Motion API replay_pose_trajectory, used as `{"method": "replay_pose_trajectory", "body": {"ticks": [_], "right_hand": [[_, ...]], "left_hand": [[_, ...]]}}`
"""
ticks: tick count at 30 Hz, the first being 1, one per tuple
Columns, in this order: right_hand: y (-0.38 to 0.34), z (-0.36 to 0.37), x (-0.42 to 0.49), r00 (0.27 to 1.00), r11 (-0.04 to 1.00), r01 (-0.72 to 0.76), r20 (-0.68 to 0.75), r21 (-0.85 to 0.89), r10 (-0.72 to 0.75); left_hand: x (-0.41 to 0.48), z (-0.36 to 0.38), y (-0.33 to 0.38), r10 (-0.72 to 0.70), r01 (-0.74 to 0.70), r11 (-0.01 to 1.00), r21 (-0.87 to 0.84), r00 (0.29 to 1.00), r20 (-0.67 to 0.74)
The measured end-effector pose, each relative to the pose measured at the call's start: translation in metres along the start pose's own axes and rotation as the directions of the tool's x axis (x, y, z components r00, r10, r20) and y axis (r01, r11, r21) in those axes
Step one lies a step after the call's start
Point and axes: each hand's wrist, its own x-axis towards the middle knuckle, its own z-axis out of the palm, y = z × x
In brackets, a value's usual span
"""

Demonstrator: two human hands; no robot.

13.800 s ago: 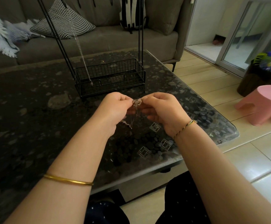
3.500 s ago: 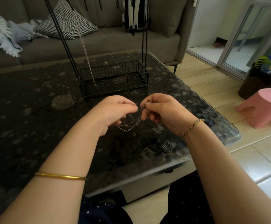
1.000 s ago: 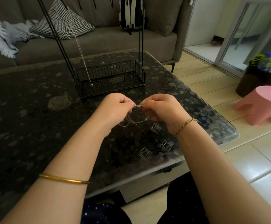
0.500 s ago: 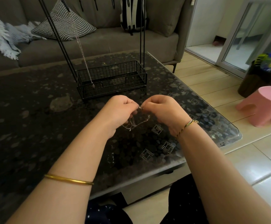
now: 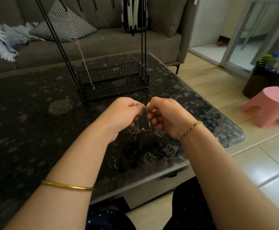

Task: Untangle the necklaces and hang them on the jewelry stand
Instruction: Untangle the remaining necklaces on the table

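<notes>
Daylight enters from the far right through the glass door point(image 5: 255, 39), so the floor tiles point(image 5: 271, 163) shine pale while the sofa point(image 5: 118, 45) and the left of the dark bench point(image 5: 27, 122) lie dim. The glossy bench top catches soft glare at its right edge, and the wide lens stretches the near forearms point(image 5: 79, 163). The fine necklaces point(image 5: 141, 128) between the left hand point(image 5: 123, 113) and right hand point(image 5: 167, 117) are faintly blurred, strands indistinct.

hands point(image 5: 122, 113) point(image 5: 168, 117): 2 | necklace tangle point(image 5: 140, 129): 1 | hung necklace point(image 5: 83, 60): 1 | jewelry stand point(image 5: 113, 74): 1
</notes>
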Motion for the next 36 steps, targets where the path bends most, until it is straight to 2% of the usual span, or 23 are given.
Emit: {"method": "replay_pose_trajectory", "body": {"ticks": [6, 11, 15, 21, 28, 36], "right_hand": [[0.0000, -0.0016, -0.0009, 1.000, 1.000, -0.007, 0.022, 0.030, 0.007], [0.0002, -0.0037, 0.0023, 0.995, 0.978, -0.091, 0.048, 0.187, 0.083], [0.0024, -0.0051, 0.0041, 0.985, 0.938, -0.162, 0.113, 0.308, 0.133], [0.0041, -0.0043, 0.0053, 0.978, 0.891, -0.197, 0.149, 0.408, 0.148], [0.0045, -0.0012, 0.0062, 0.994, 0.921, -0.093, 0.088, 0.377, 0.064], [0.0046, 0.0040, 0.0048, 0.998, 0.959, 0.060, 0.001, 0.277, -0.063]], "left_hand": [[0.0004, -0.0015, -0.0013, -0.006, 0.006, 1.000, 0.000, 1.000, 0.011], [0.0001, -0.0007, 0.0001, 0.035, -0.035, 0.999, 0.012, 0.999, 0.021], [-0.0009, 0.0006, 0.0014, 0.087, -0.086, 0.996, 0.029, 0.996, -0.026], [-0.0015, 0.0004, 0.0036, 0.059, -0.060, 0.998, -0.009, 0.996, -0.061], [-0.0027, 0.0022, 0.0034, 0.095, -0.092, 0.995, 0.028, 0.988, -0.123], [-0.0015, 0.0041, 0.0046, 0.054, -0.042, 0.994, 0.104, 0.993, -0.108]]}}
